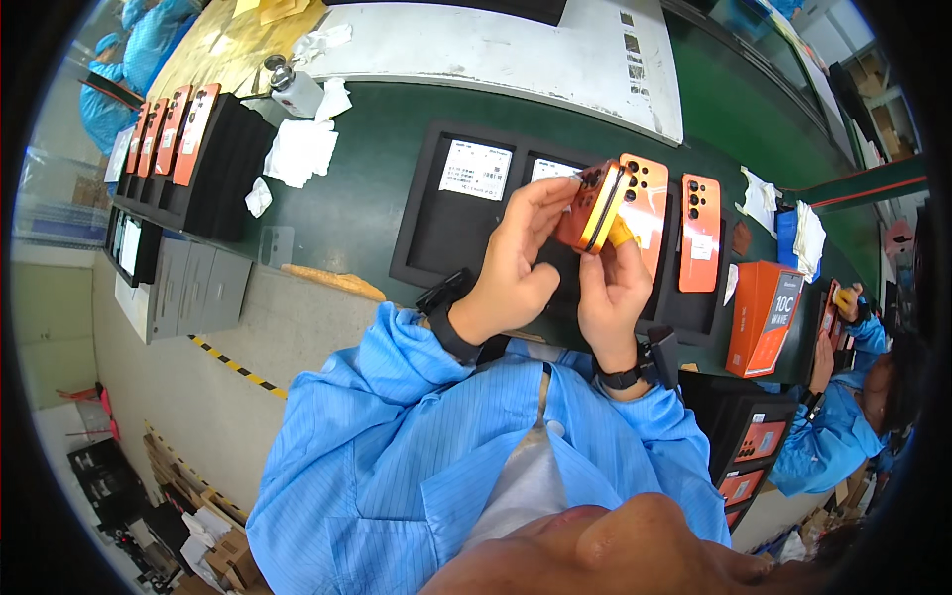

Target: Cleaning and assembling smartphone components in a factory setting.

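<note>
An orange smartphone (599,210) is held up on edge between my two hands, its gold side and a dark line along it facing me. My left hand (516,273) grips it from the left, with fingertips at the camera end and the thumb lower down. On the other side my right hand (613,293) pinches its lower end; a yellow cover shows at a fingertip. Just behind it a second orange phone (650,213) shows its camera lenses, partly hidden. Another orange phone (700,238) lies back up in a black foam tray (684,305).
A black tray (421,233) with a white label sheet (476,169) lies left. More orange phones (196,134) stand in a black rack at far left, near a bottle (295,89) and tissues (300,151). At right are an orange box (762,322) and a co-worker (843,397).
</note>
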The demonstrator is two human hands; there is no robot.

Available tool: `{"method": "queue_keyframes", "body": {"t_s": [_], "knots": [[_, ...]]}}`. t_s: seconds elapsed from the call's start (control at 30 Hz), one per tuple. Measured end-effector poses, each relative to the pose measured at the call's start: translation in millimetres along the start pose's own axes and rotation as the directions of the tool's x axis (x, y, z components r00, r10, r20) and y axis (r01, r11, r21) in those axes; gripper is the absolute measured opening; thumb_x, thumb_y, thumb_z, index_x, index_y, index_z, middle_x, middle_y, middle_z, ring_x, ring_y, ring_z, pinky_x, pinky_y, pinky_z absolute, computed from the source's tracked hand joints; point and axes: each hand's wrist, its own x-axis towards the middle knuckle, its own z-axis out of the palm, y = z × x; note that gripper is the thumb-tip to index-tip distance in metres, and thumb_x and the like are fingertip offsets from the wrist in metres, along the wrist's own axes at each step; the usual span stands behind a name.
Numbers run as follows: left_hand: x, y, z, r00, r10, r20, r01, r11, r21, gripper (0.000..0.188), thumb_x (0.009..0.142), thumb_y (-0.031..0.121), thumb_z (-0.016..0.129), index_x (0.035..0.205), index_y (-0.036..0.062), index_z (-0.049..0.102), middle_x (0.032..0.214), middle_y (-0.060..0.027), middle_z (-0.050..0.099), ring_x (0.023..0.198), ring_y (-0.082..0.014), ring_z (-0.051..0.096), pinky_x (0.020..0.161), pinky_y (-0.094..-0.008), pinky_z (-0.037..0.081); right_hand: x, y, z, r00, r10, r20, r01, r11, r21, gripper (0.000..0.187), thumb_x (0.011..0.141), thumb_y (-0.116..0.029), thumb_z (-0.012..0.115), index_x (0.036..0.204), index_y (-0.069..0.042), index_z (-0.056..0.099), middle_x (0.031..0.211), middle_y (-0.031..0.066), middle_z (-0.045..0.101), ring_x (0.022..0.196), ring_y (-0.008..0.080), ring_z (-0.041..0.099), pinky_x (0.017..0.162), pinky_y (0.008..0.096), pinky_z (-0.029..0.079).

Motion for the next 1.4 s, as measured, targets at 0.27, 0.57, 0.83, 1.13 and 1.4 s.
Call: {"method": "queue_keyframes", "body": {"t_s": [0.27, 0.57, 0.83, 1.13, 1.4], "knots": [[-7.7, -13.8, -8.9, 0.994, -0.076, -0.072, 0.050, 0.949, -0.312, 0.086, 0.059, -0.019, 0.033, 0.143, 0.0020, 0.037, 0.139, -0.0171, 0.046, 0.140, -0.0270, 0.042, 0.121, -0.0419, 0.028, -5.5, 7.5, -1.1, 0.998, -0.054, 0.010, 0.055, 0.996, -0.076, 0.032, 0.091, 0.010, 0.051, 0.122, 0.011, 0.058, 0.123, 0.0219, 0.061, 0.102, 0.0245, 0.069, 0.091, 0.0336, 0.055], [-36.0, -28.4, -9.1, 0.991, -0.089, -0.100, 0.050, 0.937, -0.344, 0.081, 0.069, -0.026, 0.028, 0.145, 0.0012, 0.033, 0.139, -0.0174, 0.047, 0.140, -0.0269, 0.043, 0.121, -0.0410, 0.030, -35.4, 16.8, -3.3, 0.985, 0.102, 0.138, -0.106, 0.994, 0.027, 0.035, 0.097, 0.009, 0.050, 0.132, 0.008, 0.048, 0.130, 0.0161, 0.055, 0.114, 0.0226, 0.063, 0.099, 0.0344, 0.052], [-29.2, -27.6, -11.0, 0.949, -0.307, -0.078, 0.274, 0.920, -0.280, 0.081, 0.074, -0.024, 0.027, 0.153, -0.0030, 0.032, 0.151, -0.0187, 0.043, 0.139, -0.0274, 0.045, 0.115, -0.0338, 0.036, -16.6, 14.7, 10.9, 0.966, 0.240, 0.100, -0.246, 0.968, 0.049, 0.041, 0.094, 0.006, 0.052, 0.135, 0.007, 0.050, 0.124, 0.0206, 0.062, 0.110, 0.0280, 0.067, 0.095, 0.0362, 0.054], [-16.3, -22.2, -10.1, 0.956, -0.288, -0.047, 0.273, 0.940, -0.207, 0.086, 0.073, -0.024, 0.028, 0.154, 0.0022, 0.034, 0.149, -0.0142, 0.046, 0.135, -0.0212, 0.048, 0.108, -0.0284, 0.040, -6.9, 15.2, 7.6, 0.985, 0.089, 0.147, -0.042, 0.954, -0.296, 0.042, 0.093, 0.005, 0.052, 0.135, 0.007, 0.052, 0.110, 0.0244, 0.066, 0.100, 0.0352, 0.069, 0.086, 0.0379, 0.053], [-19.0, -32.7, -14.5, 0.899, -0.428, -0.089, 0.408, 0.895, -0.181, 0.087, 0.073, -0.024, 0.030, 0.156, 0.0034, 0.032, 0.151, -0.0144, 0.044, 0.140, -0.0226, 0.044, 0.113, -0.0301, 0.036, -5.4, 23.0, 8.1, 0.974, 0.169, 0.150, -0.122, 0.951, -0.284, 0.039, 0.093, 0.005, 0.051, 0.132, 0.007, 0.053, 0.108, 0.0247, 0.065, 0.100, 0.0366, 0.068, 0.085, 0.0399, 0.053]]}}
